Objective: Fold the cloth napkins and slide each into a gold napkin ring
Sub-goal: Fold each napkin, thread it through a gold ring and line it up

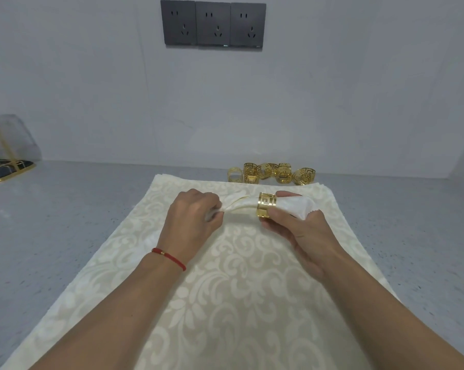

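I find the rolled cream damask cloth napkin lying left to right, raised just over the flat napkin stack. My left hand pinches its left end; my right hand grips the fretwork gold metal napkin ring around it, near the right end. I judge the ring must travel leftward along that axis.

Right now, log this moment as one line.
left hand grips rolled napkin | right hand holds gold ring around it | spare rings behind
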{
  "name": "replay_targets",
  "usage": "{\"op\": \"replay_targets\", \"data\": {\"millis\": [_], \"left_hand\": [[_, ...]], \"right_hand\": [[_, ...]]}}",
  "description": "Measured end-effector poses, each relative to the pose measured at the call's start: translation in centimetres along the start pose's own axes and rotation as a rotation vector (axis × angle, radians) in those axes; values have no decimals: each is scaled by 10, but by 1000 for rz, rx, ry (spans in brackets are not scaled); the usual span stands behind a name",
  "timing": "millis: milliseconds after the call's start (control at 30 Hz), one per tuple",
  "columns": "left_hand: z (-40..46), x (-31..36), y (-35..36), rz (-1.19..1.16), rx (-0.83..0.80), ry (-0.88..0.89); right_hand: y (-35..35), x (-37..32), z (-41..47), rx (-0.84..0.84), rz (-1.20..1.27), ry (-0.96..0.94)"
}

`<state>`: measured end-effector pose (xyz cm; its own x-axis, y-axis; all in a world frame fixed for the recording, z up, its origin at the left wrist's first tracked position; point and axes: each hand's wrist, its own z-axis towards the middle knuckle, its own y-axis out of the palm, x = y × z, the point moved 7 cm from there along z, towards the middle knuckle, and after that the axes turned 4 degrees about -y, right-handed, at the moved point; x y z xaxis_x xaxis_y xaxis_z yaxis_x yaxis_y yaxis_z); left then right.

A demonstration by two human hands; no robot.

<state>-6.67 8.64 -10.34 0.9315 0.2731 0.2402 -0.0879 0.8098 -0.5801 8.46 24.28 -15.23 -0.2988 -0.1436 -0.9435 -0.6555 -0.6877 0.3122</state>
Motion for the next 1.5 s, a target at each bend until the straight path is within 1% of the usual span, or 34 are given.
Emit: {"op": "replay_targets", "data": {"millis": [133, 200, 267, 367, 467, 533, 633, 733, 900, 967, 1067, 1133, 1200, 1267, 1400, 1500], "left_hand": [[-1, 12, 1, 28, 26, 73], [-3, 18, 4, 38, 19, 134], [-4, 22, 7, 43, 11, 193], [-5, 23, 7, 43, 0, 229], [-5, 22, 7, 46, -2, 235], [-4, 21, 6, 44, 7, 229], [-7, 26, 6, 64, 14, 261], [-9, 31, 8, 84, 16, 293], [-11, 35, 6, 78, 46, 307], [-12, 38, 4, 72, 65, 315], [-13, 43, 3, 66, 93, 347], [-16, 43, 3, 70, 93, 381], [-18, 46, 4, 61, 86, 416], [-18, 48, 3, 60, 88, 434], [-20, 52, 2, 68, 96, 467], [-22, 53, 2, 63, 98, 489]], "right_hand": [[8, 10, -3, 108, 122, 54], [9, 13, -4, 136, 142, 66], [11, 12, -5, 128, 128, 63], [14, 8, -8, 79, 129, 57], [17, 5, -9, 42, 201, 57], [17, 4, -9, 67, 237, 54], [12, 2, -10, 142, 183, 46], [9, 1, -12, 172, 103, 46], [3, 0, -13, 226, 66, 57], [4, 0, -13, 218, 92, 70], [7, -2, -15, 161, 145, 108], [7, -3, -15, 136, 125, 131], [4, -3, -15, 146, 100, 140], [2, -3, -14, 152, 90, 146], [3, -3, -14, 102, 62, 177], [-1, -1, -13, 94, 52, 191]]}}
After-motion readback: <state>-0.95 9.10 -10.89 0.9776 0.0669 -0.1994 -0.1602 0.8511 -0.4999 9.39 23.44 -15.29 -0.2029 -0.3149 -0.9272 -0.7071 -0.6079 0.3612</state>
